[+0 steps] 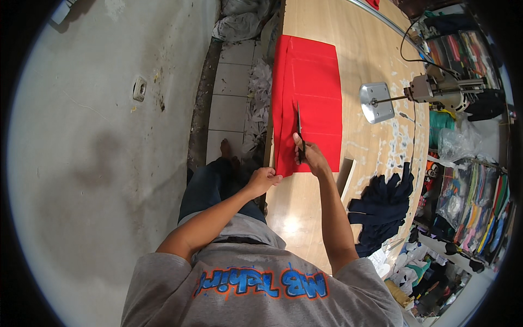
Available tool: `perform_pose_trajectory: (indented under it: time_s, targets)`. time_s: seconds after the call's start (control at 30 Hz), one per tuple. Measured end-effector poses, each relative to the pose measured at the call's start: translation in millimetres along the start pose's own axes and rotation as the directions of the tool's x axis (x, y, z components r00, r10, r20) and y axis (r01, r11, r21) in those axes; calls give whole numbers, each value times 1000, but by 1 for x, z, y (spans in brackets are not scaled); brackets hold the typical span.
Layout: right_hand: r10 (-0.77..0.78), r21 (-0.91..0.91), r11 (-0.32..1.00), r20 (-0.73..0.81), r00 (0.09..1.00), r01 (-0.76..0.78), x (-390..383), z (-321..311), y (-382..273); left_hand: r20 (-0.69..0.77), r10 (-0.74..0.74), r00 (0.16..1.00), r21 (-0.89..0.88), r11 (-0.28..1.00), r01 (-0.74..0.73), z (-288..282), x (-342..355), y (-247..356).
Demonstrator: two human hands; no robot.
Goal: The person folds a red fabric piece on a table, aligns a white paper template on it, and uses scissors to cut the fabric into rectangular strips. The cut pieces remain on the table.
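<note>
Red cloth [321,82] on desk [305,201], scissors [298,117] in R hand [311,156].
R hand curled tight round the scissor handles, blades over cloth, tips pointing away from wearer; L hand [265,181] pinches cloth's near L corner by desk edge. Faint pale lines on cloth. Only big writing: blue lettering [261,282] w/ orange outline on grey T-shirt [245,313], upside down in view. Navy cloth pieces [384,201] piled on desk, to R.
</note>
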State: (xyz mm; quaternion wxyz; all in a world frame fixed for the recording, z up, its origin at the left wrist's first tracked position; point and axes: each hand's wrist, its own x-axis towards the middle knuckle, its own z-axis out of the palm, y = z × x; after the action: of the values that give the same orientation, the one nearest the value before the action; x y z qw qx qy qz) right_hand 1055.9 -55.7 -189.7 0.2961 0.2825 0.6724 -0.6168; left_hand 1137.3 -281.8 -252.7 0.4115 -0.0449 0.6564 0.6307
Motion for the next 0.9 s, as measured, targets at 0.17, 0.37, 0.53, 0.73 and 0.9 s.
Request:
perform_pose_trajectory:
  time_s: [0.17, 0.37, 0.53, 0.73, 0.9]
  targets:
    - [-19, 28, 999, 22, 1000, 18, 7, 2, 3, 0, -21, 1000, 0, 1000, 21, 0, 0, 3]
    - [-31, 51, 998, -28, 999, 33, 8, 5, -1, -1, -31, 1000, 14, 999, 31, -1, 1, 1]
    - [-80, 62, 994, -117, 990, 87, 10, 6, 10, 5, -58, 998, 48, 997, 58, 0, 0, 8]
    - [-71, 4, 997, -144, 987, 73, 6, 10, 7, -5, -45, 999, 19, 999, 45, 3, 5, -5]
    - [-30, -29, 999, -79, 996, 28, 25, 7, -1, -1, -62, 998, 4, 998, 62, 1, 3, 2]
